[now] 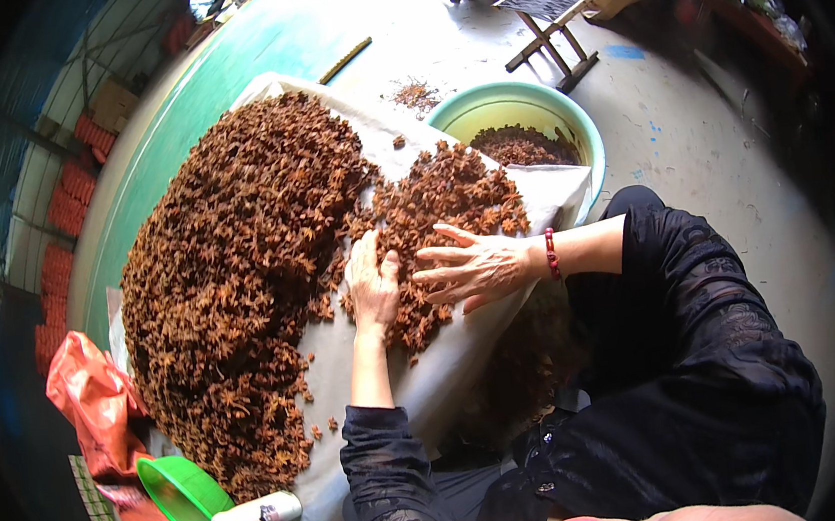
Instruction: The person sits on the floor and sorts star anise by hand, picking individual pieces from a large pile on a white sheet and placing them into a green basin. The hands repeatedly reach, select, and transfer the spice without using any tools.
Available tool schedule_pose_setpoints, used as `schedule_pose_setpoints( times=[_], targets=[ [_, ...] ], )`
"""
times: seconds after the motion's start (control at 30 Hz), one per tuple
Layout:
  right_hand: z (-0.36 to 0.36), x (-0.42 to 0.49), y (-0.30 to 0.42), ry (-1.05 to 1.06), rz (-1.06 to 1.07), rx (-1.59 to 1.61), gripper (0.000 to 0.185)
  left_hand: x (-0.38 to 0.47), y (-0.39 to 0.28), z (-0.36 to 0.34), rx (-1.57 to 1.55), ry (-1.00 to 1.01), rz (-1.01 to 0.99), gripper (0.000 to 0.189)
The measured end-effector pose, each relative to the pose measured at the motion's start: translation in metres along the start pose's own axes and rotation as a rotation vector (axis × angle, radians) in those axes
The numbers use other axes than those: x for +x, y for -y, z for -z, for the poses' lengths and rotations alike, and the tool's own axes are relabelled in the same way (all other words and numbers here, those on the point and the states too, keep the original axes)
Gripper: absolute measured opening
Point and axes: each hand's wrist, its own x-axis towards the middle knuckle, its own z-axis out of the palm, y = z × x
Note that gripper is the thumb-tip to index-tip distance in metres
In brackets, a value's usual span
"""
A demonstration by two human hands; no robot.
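A large heap of dried star anise (223,279) covers much of the table, which is laid with whitish plastic sheeting (328,389). To its right a smaller pile of star anise (438,198) spreads across the sheet. My left hand (373,283) lies at the left side of that smaller pile, its fingers pointing away from me. Over the near right part of the same pile, my right hand (475,266) is spread palm down, with a red beaded bracelet at the wrist. Neither hand grips anything that I can see.
A green basin (590,131) partly filled with star anise stands beyond the sheet's right edge. At the near left are a green plastic basket (184,501), a white can or bottle (257,515) and an orange sack (91,397). A folding stool (550,29) stands farther off.
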Motion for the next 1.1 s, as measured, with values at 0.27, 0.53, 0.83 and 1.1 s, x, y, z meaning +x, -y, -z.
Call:
schedule_pose_setpoints(
  times=[0.27, 0.53, 0.83, 1.1],
  targets=[
    [0.009, -0.03, -0.08, -0.071, 0.055, 0.106, 0.032, 0.081, -0.051, -0.081, -0.156, -0.004, 0.155, 0.046],
    [0.023, -0.079, -0.145, -0.168, -0.273, 0.022, 0.027, 0.17, -0.082, -0.112, -0.377, 0.194, 0.085, 0.043],
    [-0.005, -0.003, -0.087, -0.421, -0.317, 0.091, 0.017, 0.027, -0.026, 0.036, -0.313, -0.033, 0.407, 0.04],
    [-0.06, 0.07, 0.022, -0.191, 0.228, 0.233, 0.021, -0.063, 0.03, 0.005, -0.395, -0.183, 0.339, 0.042]
  ],
)
